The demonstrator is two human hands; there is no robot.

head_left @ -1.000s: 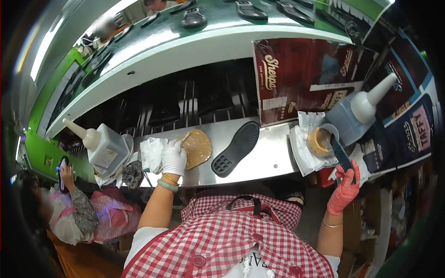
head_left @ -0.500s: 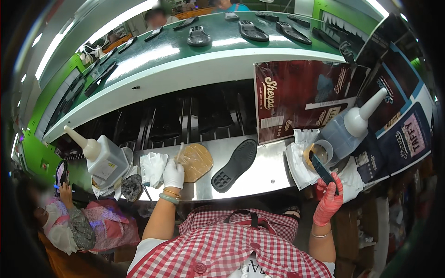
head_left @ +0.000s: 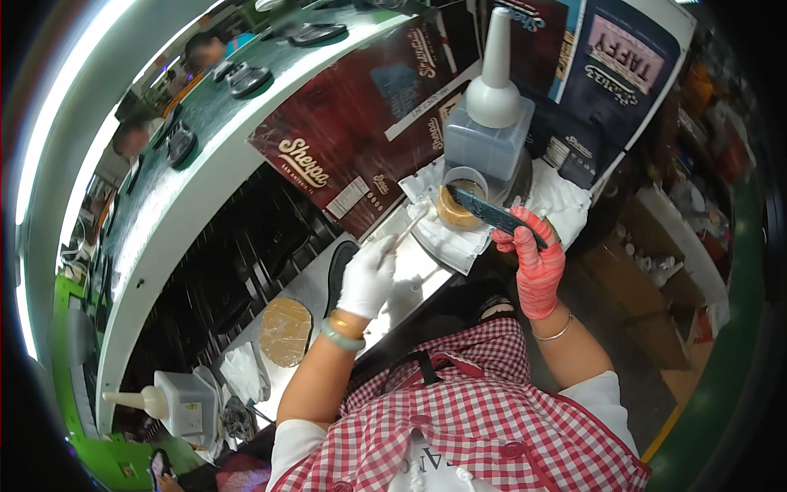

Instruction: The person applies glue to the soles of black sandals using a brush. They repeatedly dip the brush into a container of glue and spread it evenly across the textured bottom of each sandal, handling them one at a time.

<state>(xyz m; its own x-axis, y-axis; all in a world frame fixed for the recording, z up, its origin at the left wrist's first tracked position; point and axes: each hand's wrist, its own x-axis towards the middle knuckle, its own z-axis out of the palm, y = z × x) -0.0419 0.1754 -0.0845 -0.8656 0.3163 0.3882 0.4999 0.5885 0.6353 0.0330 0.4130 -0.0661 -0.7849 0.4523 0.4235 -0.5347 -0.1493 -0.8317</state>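
My left hand, in a white glove, is closed on a thin pale brush-like stick, its tip pointing up and right. In a red-pink glove, my right hand pinches a dark, narrow textured piece, seemingly a shoe sole seen edge-on. The sole's far end overlaps a clear cup with a tan lower part, standing on white cloth. Another black sole lies on the metal ledge, partly hidden behind my left hand. A tan, film-covered disc lies left of it.
Beside the cup stands a squeeze bottle; another bottle is at lower left, near folded white cloth. A dark red cardboard panel screens the ledge. Beyond runs a green conveyor carrying black soles. People sit across it.
The view has turned right. My left hand has left the tan disc and moved right toward the cup with the stick. My right hand keeps the sole, now tilted flatter.
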